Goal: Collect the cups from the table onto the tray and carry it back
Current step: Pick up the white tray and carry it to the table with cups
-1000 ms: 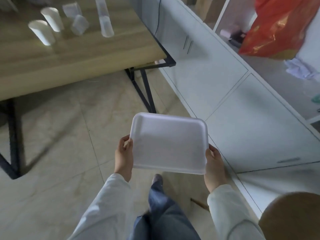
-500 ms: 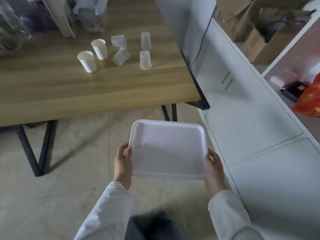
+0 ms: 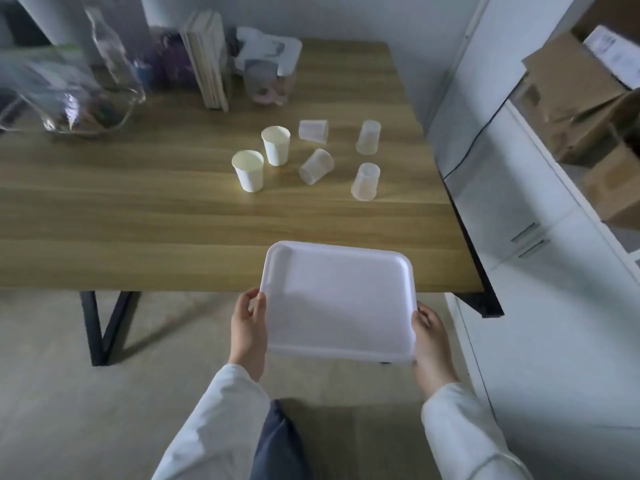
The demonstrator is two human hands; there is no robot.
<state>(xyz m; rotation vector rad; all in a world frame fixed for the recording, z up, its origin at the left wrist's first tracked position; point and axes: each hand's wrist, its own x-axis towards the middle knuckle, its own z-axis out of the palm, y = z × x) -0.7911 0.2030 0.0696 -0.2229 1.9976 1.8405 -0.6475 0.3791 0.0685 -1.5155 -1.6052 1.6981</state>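
I hold an empty white tray (image 3: 337,303) level in front of me, its far edge over the near edge of the wooden table (image 3: 138,220). My left hand (image 3: 247,332) grips its left rim and my right hand (image 3: 433,344) grips its right rim. Several cups stand in a group past the tray. Two white paper cups (image 3: 248,170) (image 3: 276,145) are upright. Two clear plastic cups (image 3: 365,181) (image 3: 369,137) stand upside down, and two more (image 3: 316,167) (image 3: 313,130) lie on their sides.
At the table's back are a clear plastic bag (image 3: 65,95), an upright stack of boards (image 3: 207,60) and a container (image 3: 266,81). White cabinets (image 3: 554,271) run along the right, with cardboard boxes (image 3: 571,98) beyond. Black table legs (image 3: 100,327) stand at the left.
I have walked up to the table with the tray held in both hands; the cups have come from the far upper left to just beyond the tray, whose front edge now overlaps the tabletop.
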